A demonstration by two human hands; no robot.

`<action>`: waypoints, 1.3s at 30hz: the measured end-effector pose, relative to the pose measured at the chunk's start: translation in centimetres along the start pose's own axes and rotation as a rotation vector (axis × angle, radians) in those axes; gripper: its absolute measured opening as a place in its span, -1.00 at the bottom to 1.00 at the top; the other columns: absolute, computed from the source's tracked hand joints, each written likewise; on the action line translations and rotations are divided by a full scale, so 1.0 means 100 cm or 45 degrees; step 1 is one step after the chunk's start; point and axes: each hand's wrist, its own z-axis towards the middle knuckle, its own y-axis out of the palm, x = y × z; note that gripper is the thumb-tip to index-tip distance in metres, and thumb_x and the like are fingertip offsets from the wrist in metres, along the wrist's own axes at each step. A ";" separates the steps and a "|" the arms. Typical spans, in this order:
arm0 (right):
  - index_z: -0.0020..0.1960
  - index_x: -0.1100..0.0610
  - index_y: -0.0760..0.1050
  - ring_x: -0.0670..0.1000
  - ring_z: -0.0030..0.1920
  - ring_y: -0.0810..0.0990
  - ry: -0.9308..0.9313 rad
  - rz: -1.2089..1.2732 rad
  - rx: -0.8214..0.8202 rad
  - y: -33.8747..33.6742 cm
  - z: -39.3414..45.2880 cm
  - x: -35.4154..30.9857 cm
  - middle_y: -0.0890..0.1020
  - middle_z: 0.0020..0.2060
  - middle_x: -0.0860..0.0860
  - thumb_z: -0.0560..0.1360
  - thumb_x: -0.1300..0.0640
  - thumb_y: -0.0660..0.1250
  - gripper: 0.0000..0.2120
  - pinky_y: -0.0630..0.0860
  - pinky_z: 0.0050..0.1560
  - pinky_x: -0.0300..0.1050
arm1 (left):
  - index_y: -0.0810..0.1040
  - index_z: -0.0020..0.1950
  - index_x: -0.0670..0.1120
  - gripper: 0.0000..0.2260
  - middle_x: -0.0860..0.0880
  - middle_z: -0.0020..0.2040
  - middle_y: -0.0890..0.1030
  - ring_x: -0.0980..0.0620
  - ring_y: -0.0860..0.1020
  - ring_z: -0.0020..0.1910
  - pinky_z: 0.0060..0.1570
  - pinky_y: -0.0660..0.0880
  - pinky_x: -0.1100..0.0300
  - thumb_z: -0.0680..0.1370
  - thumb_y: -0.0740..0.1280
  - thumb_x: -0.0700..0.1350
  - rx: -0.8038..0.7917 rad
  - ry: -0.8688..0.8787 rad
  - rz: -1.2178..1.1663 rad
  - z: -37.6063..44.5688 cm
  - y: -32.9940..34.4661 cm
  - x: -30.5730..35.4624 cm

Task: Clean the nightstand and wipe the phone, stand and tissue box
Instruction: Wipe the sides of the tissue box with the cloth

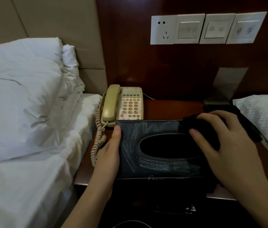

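The black leather-look tissue box with a stitched oval opening (156, 150) sits at the front of the dark reddish wooden nightstand (171, 109), between the two hands. Its top face shows pale streaks around the opening.

The left hand (108, 155) rests against the left end of the box, thumb laid along the top left edge and the remaining fingers hidden behind the side; whether they curl round the box cannot be told. The right hand (228, 145) lies over the right end of the box top, fingers spread and bent over a black cloth (200, 129), which it presses onto the surface. Part of the cloth trails off the right side of the box.

Just behind the box, at the rear left of the nightstand, stands a beige corded desk telephone (125, 105) with its handset on the cradle. Its coiled beige cord (98, 137) hangs down beside the left hand. A dark stand with a grey upright panel (223, 96) is at the rear right.

White pillows and bedding (23, 99) lie to the left. A second white pillow (264, 116) lies to the right. White wall switch and socket plates (207, 28) are mounted on the panel above.
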 end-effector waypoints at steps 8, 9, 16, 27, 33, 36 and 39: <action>0.25 0.03 0.53 -0.04 0.06 0.49 -0.118 0.193 0.159 0.008 0.007 -0.044 0.46 0.21 0.03 0.54 0.01 0.35 -0.71 0.37 -0.06 -0.30 | 0.62 -0.28 0.52 -0.73 0.34 -0.16 0.71 0.13 0.67 0.09 0.29 0.54 0.00 0.58 0.26 0.30 0.039 0.070 0.104 -0.002 -0.001 -0.004; 0.23 0.02 0.54 -0.08 0.06 0.47 -0.191 0.199 0.143 0.011 0.006 -0.058 0.46 0.21 0.01 0.53 0.01 0.36 -0.71 0.39 -0.04 -0.32 | 0.63 -0.24 0.50 -0.75 0.33 -0.13 0.71 0.15 0.68 0.08 0.24 0.55 0.05 0.59 0.25 0.29 0.023 0.098 0.119 -0.003 -0.001 -0.005; 0.13 -0.01 0.58 -0.04 0.02 0.54 -0.303 0.115 -0.032 0.027 0.001 -0.060 0.50 0.15 -0.06 0.50 -0.04 0.36 -0.76 0.54 -0.16 -0.17 | 0.70 -0.12 0.39 -0.75 0.16 -0.03 0.76 0.15 0.71 0.03 0.24 0.57 -0.01 0.63 0.25 0.22 -0.012 0.179 0.106 -0.004 -0.004 -0.011; 0.11 -0.01 0.56 -0.04 0.00 0.54 -0.343 0.026 -0.113 0.024 -0.002 -0.063 0.50 0.13 -0.04 0.49 -0.07 0.34 -0.76 0.56 -0.24 -0.17 | 0.73 -0.09 0.33 -0.74 0.13 -0.03 0.76 0.13 0.71 0.04 0.25 0.57 -0.04 0.62 0.24 0.20 0.001 0.174 0.118 -0.007 0.002 -0.016; 0.08 -0.04 0.59 -0.07 -0.08 0.50 -0.037 0.052 0.045 -0.007 0.009 -0.010 0.50 0.08 -0.09 0.50 -0.09 0.35 -0.80 0.32 -0.29 -0.28 | 0.66 -0.21 0.48 -0.64 0.29 -0.12 0.72 0.28 0.69 -0.05 0.23 0.55 0.04 0.66 0.20 0.15 0.021 0.213 0.179 -0.008 0.004 -0.009; 0.08 0.01 0.58 0.06 -0.06 0.56 0.039 -0.001 0.091 -0.007 0.006 -0.010 0.50 0.08 -0.02 0.50 -0.05 0.37 -0.79 0.35 -0.20 -0.18 | 0.66 -0.16 0.48 -0.70 0.24 -0.07 0.74 0.22 0.70 0.01 0.27 0.56 -0.01 0.65 0.21 0.18 0.009 0.221 0.192 -0.009 0.004 -0.010; 0.07 0.00 0.56 0.01 -0.04 0.54 -0.099 0.011 -0.008 0.010 0.000 -0.041 0.49 0.09 -0.02 0.49 -0.05 0.37 -0.80 0.41 -0.18 -0.18 | 0.68 -0.15 0.44 -0.69 0.23 -0.08 0.74 0.24 0.70 -0.03 0.19 0.56 0.07 0.66 0.21 0.16 0.007 0.217 0.187 -0.009 0.003 -0.012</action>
